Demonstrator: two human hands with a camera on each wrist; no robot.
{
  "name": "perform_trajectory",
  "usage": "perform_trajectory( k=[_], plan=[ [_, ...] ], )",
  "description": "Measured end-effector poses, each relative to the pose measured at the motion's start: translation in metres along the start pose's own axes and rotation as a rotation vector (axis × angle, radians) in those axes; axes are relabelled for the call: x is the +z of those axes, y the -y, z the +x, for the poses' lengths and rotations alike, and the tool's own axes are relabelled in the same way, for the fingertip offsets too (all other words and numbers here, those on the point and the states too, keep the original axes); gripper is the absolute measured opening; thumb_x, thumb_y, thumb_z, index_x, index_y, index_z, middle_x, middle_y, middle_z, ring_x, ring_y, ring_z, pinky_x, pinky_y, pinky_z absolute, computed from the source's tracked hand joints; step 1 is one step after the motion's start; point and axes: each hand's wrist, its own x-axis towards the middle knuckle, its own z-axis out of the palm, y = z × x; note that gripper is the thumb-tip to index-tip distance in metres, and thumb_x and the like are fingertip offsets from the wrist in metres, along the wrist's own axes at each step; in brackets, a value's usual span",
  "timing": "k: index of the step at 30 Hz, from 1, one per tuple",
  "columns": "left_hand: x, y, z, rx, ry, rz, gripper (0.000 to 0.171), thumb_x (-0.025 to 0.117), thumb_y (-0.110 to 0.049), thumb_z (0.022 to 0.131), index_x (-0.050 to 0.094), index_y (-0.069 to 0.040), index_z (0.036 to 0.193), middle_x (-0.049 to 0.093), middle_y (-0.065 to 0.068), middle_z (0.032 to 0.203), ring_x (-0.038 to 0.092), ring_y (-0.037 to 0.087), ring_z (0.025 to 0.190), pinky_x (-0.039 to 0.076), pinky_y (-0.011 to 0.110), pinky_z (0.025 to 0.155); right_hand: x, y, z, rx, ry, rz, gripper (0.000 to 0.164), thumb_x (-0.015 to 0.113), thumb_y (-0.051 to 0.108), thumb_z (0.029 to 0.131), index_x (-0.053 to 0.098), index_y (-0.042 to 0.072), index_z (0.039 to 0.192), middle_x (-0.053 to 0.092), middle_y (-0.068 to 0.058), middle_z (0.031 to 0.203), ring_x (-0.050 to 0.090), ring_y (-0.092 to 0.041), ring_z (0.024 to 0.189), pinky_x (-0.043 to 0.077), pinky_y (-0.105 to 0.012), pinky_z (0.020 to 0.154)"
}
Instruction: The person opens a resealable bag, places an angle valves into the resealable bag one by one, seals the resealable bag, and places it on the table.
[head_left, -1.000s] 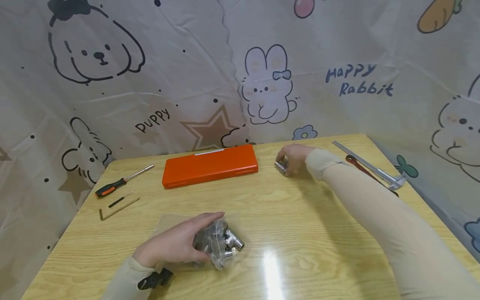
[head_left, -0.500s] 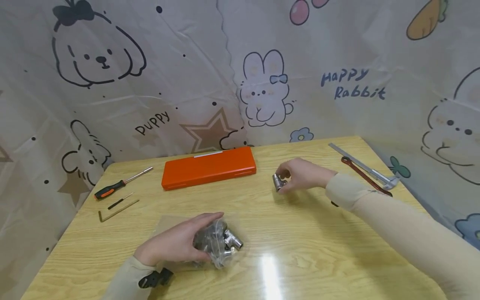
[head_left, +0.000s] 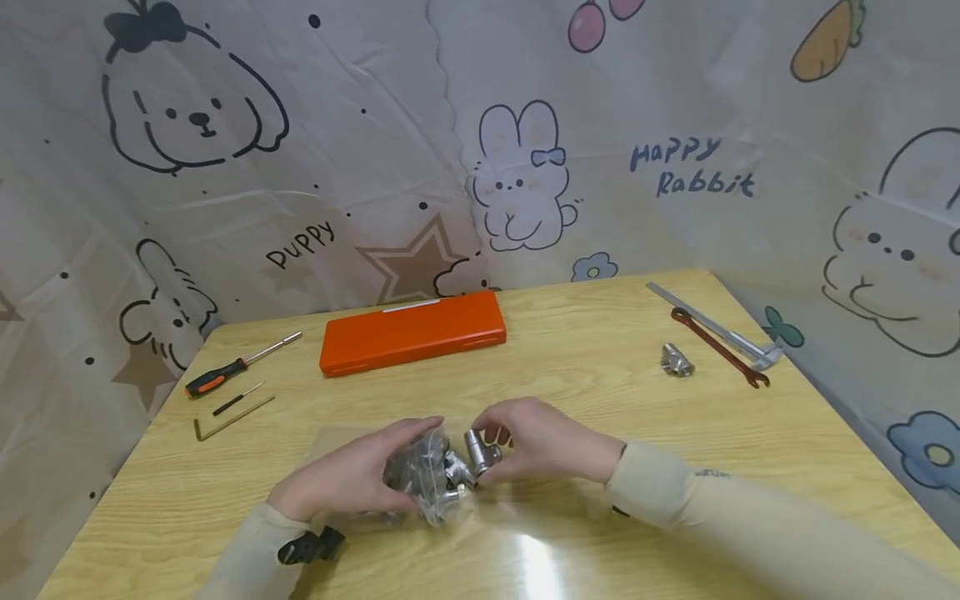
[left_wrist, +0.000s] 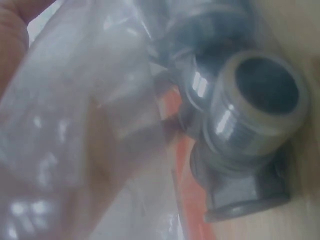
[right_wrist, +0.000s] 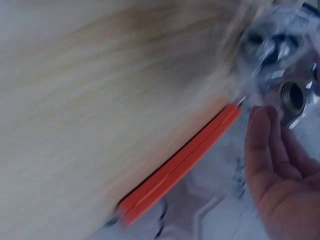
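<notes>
My left hand (head_left: 345,477) grips a clear plastic bag (head_left: 422,487) holding several shiny metal pipe fittings. Fittings show at the bag's right side, next to a tee pipe fitting (head_left: 480,451). That tee is pinched between thumb and fingers of my right hand (head_left: 543,443), close to the bag. In the left wrist view, a threaded pipe fitting (left_wrist: 240,130) stands beside the blurred plastic (left_wrist: 75,120). The right wrist view has my right hand (right_wrist: 285,187) at a threaded opening (right_wrist: 294,98), with the bag (right_wrist: 275,42) behind. Another pipe fitting (head_left: 677,360) lies apart on the table at right.
A red case (head_left: 412,333) lies at the back. Along the left are a screwdriver (head_left: 240,367), a small thin screwdriver (head_left: 237,399) and a hex key (head_left: 232,419). A brown wrench (head_left: 720,346) and a caliper (head_left: 712,325) lie at the right edge.
My right hand has carried the tee pipe fitting from the back right toward me and left, up to the bag. Another fitting now shows at right. My left hand stays on the bag.
</notes>
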Motion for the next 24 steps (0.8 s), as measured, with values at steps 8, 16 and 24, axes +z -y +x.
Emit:
perform_trajectory(
  k=[8, 16, 24],
  plan=[
    [-0.001, 0.003, 0.0, 0.041, -0.013, -0.047, 0.094, 0.086, -0.032, 0.077, 0.032, -0.038, 0.153, 0.04, -0.011, 0.15, 0.047, 0.014, 0.126, 0.042, 0.044, 0.104, 0.041, 0.035, 0.038, -0.057, -0.086, -0.074, 0.049, 0.088, 0.046, 0.07, 0.069, 0.013, 0.102, 0.063, 0.013, 0.084, 0.055, 0.0, 0.073, 0.046, -0.016, 0.065],
    [-0.004, 0.003, -0.001, 0.039, -0.017, -0.046, 0.097, 0.087, -0.027, 0.076, 0.029, -0.041, 0.153, 0.04, -0.013, 0.15, 0.046, 0.012, 0.128, 0.041, 0.042, 0.106, 0.046, 0.04, 0.042, -0.143, -0.144, -0.189, 0.054, 0.083, 0.052, 0.071, 0.073, 0.014, 0.108, 0.069, 0.006, 0.112, 0.061, -0.005, 0.097, 0.049, -0.02, 0.088],
    [-0.002, 0.003, 0.001, 0.013, 0.004, -0.04, 0.097, 0.084, -0.043, 0.078, 0.026, -0.036, 0.156, 0.033, -0.007, 0.156, 0.037, 0.019, 0.138, 0.037, 0.049, 0.108, 0.032, 0.029, 0.027, -0.083, -0.103, -0.185, 0.052, 0.082, 0.038, 0.08, 0.071, 0.01, 0.122, 0.07, 0.0, 0.11, 0.062, -0.01, 0.096, 0.051, -0.023, 0.085]
  ],
)
